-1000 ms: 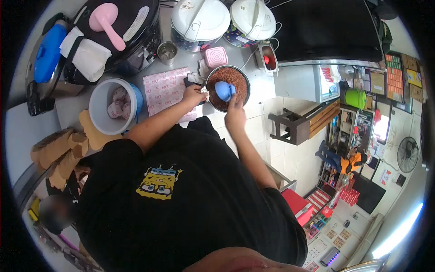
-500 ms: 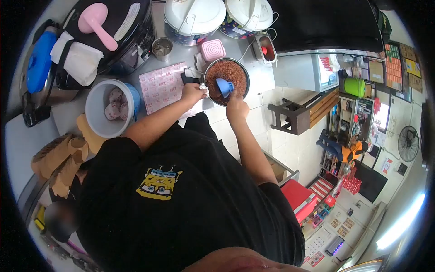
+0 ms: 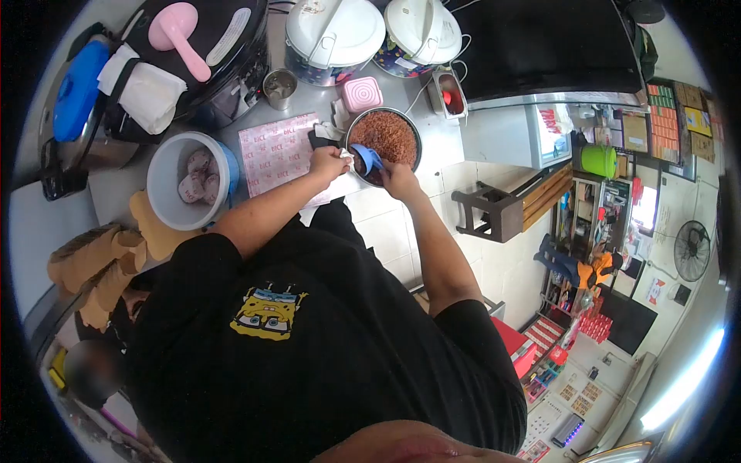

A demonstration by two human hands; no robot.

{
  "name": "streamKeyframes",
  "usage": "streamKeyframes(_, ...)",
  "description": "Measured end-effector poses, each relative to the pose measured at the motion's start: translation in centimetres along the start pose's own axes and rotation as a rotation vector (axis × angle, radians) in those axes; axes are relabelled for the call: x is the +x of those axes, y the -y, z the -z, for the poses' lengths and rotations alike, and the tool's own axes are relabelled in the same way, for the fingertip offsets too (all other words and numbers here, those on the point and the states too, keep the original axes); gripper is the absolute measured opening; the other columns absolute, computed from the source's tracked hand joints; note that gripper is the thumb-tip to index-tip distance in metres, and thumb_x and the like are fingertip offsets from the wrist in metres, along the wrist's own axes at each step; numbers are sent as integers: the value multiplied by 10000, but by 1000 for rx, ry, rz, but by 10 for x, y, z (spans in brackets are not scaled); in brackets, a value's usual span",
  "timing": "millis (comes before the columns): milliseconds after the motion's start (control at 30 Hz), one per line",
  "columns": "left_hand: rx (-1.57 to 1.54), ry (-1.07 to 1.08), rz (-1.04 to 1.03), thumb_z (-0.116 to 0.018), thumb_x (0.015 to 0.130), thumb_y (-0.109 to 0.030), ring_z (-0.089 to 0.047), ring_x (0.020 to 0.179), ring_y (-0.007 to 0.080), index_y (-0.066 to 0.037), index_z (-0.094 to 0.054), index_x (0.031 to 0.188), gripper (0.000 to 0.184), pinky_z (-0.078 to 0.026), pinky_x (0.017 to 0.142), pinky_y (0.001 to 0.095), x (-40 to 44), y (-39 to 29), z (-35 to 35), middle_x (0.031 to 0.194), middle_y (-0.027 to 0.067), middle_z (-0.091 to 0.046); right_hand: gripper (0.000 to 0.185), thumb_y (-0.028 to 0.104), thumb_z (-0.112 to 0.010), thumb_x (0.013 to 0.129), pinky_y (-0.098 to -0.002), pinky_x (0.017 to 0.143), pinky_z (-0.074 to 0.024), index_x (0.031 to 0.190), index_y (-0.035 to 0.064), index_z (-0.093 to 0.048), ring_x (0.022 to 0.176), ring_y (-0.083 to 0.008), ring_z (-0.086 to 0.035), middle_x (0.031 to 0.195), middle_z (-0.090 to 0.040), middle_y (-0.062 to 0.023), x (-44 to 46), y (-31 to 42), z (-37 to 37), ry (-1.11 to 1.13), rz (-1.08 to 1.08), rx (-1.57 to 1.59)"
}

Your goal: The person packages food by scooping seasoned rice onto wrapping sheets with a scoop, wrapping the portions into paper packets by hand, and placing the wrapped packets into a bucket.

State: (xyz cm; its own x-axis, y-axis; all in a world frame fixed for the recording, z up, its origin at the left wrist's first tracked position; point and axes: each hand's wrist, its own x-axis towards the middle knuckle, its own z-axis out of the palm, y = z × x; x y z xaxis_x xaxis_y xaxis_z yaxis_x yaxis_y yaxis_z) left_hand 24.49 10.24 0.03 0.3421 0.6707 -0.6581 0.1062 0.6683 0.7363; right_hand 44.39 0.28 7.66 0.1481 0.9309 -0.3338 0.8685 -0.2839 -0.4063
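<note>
A round metal pot (image 3: 421, 147) on the counter holds a reddish-brown, crumbly food (image 3: 384, 133). Inside it, near the left rim, a blue scoop (image 3: 363, 157) dips into the food. My right hand (image 3: 399, 179) is closed on the scoop's handle at the near rim. At the pot's left edge my left hand (image 3: 328, 165) pinches a small white cloth or tissue (image 3: 348, 159) against the rim. Pink printed wrapping paper (image 3: 276, 150) lies flat to the left of the pot, partly under my left forearm.
A bucket (image 3: 158, 185) with several paper-wrapped bundles stands at left. Behind the pot are a pink box (image 3: 362, 94), a metal cup (image 3: 279, 86), two lidded pots (image 3: 336, 35) and a metal container (image 3: 448, 94). A pink paddle (image 3: 179, 35) rests on a black appliance. Another person is at far right.
My right hand and the blue scoop have moved left and toward the near rim, and the scoop has tilted. My left hand stays at the rim. The view has shifted slightly.
</note>
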Motion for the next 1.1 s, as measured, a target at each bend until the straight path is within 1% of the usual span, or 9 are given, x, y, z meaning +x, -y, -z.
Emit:
streamKeyframes(167, -72, -10, -22, -780, 848, 1, -700, 695, 145, 21, -658, 824, 126, -613, 597, 265, -2, 2, -2, 809, 70, -685, 326, 187, -639, 936, -503, 796, -559, 1237, 80, -704, 925, -470, -685, 1003, -701, -297, -2, -19, 20, -6, 56, 241)
streamKeyframes(233, -19, -1, 11, -768, 863, 5, -706, 745, 154, 24, -666, 853, 104, -625, 648, 269, -5, -2, 0, 854, 78, -693, 328, 176, -612, 940, -509, 786, -561, 1239, 67, -694, 923, -437, -699, 944, -711, -281, -6, -12, 33, -20, -55, 77)
streamKeyframes(300, 31, 4, 47, -756, 878, 9, -712, 795, 162, 27, -673, 883, 84, -638, 699, 274, -2, -3, 1, 899, 85, -701, 495, 166, -588, 911, -543, 765, -570, 1402, 103, -578, 875, -441, -706, 998, -704, -257, -17, 14, 33, -58, -158, -211)
streamKeyframes(367, -1, -15, 0, -774, 857, -5, -708, 736, 152, 24, -672, 850, 107, -625, 630, 275, 1, 8, -1, 836, 76, -691, 711, 99, -615, 857, -514, 707, -587, 1527, 62, -382, 841, -413, -716, 1182, -605, -244, -35, 41, 7, -142, -216, -384)
streamKeyframes(567, -89, 22, -50, -743, 870, 23, -722, 768, 171, 50, -692, 878, 58, -631, 656, 298, 1, 14, 1, 869, 104, -716, 656, 132, -597, 936, -497, 738, -591, 1541, 67, -350, 901, -400, -717, 1228, -582, -224, -45, 70, 4, -137, -464, -380)
streamKeyframes(700, -61, 41, -96, -714, 880, 43, -727, 781, 186, 57, -718, 918, 40, -632, 663, 299, -1, 17, 3, 884, 117, -725, 530, 168, -531, 993, -481, 808, -592, 1501, 69, -416, 983, -395, -721, 1233, -636, -223, -37, 73, 22, 36, -534, -386)
streamKeyframes(900, -52, 29, -69, -729, 862, 52, -727, 763, 187, 60, -717, 886, 28, -631, 646, 300, -5, 8, 2, 856, 110, -713, 302, 179, -543, 942, -542, 856, -570, 1195, 58, -655, 949, -455, -709, 1047, -725, -261, 4, 42, -6, 61, -472, -284)
streamKeyframes(1000, 34, -19, -83, -754, 842, 42, -722, 739, 184, 54, -712, 858, 47, -631, 617, 301, -1, 10, -1, 829, 98, -699, 237, 227, -582, 938, -552, 879, -530, 1005, 48, -723, 938, -487, -672, 941, -695, -294, 13, 16, 2, 33, -124, -51)
streamKeyframes(1100, 16, -44, -90, -771, 829, 29, -717, 713, 180, 47, -700, 825, 73, -627, 594, 299, -3, 10, -2, 813, 91, -691, 243, 217, -589, 938, -558, 865, -525, 1043, 42, -721, 925, -492, -670, 925, -688, -305, 14, 6, -2, 12, -64, 19)
